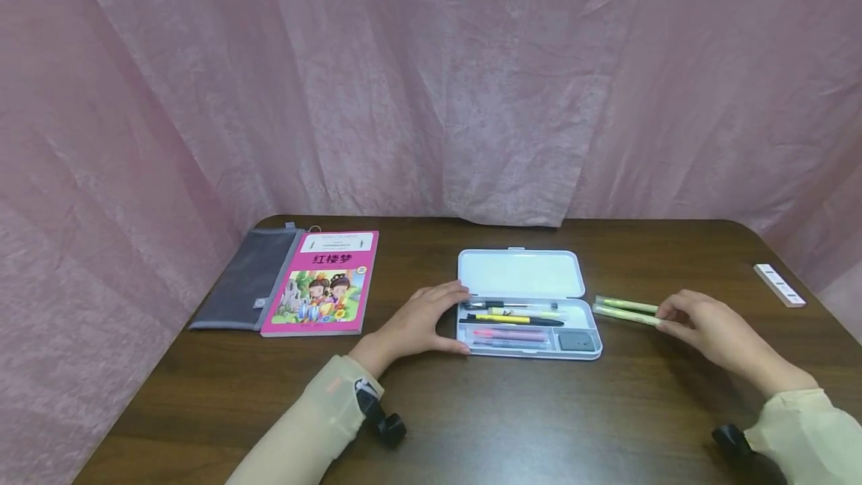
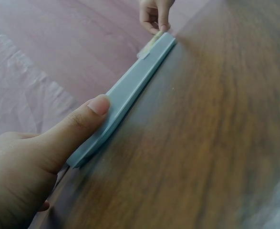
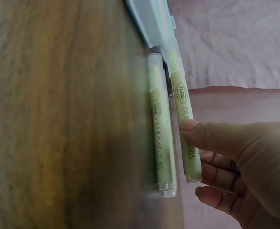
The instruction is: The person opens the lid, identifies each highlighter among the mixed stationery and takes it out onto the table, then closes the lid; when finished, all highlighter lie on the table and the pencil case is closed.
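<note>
A translucent white pencil case (image 1: 528, 356) lies with its lid raised back, holding a yellow-and-black pen (image 1: 515, 319), other pens and a grey eraser (image 1: 576, 340). My left hand (image 1: 420, 324) grips its left end, fingers near the hinge and thumb against the front wall. To the right of the case, my right hand (image 1: 710, 331) pinches a light green highlighter (image 3: 185, 129) between thumb and fingers. A second light green highlighter (image 3: 161, 133) lies alongside it on the table, apart from the thumb in the right wrist view.
On the left of the brown table (image 1: 431, 410) a pink book (image 1: 322, 287) overlaps a grey mesh zip pouch (image 1: 245, 279). A small white strip with dark marks (image 1: 779, 284) lies near the right edge. Behind the table hangs a pink curtain (image 1: 431, 96).
</note>
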Demonstrator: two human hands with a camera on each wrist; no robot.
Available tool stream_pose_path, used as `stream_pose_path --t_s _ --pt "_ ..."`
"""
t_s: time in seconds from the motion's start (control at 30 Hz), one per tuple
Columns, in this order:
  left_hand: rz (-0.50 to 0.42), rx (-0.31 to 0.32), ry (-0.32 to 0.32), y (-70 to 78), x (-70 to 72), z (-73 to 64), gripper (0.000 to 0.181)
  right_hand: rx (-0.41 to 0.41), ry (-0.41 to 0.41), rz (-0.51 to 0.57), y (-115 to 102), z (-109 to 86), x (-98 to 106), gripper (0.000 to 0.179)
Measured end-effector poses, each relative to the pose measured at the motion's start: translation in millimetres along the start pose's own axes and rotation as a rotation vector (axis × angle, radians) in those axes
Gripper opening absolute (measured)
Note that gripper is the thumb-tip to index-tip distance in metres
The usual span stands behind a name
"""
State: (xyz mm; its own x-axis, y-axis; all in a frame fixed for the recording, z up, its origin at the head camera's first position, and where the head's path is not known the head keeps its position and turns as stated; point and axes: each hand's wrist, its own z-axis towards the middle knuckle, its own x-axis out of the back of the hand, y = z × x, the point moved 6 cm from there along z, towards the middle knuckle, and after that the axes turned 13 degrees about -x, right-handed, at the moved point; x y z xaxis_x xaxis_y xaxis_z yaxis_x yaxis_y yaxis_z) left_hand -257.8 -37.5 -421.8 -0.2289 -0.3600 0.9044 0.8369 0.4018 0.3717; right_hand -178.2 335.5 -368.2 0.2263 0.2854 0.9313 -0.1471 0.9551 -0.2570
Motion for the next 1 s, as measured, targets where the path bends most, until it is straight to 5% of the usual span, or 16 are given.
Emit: stream_pose_path --t_s 1.0 --pt "0.008 0.005 -0.006 -0.1 0.0 -0.1 0.085 -0.045 -0.027 -0.047 6 -1.6 -16 0.016"
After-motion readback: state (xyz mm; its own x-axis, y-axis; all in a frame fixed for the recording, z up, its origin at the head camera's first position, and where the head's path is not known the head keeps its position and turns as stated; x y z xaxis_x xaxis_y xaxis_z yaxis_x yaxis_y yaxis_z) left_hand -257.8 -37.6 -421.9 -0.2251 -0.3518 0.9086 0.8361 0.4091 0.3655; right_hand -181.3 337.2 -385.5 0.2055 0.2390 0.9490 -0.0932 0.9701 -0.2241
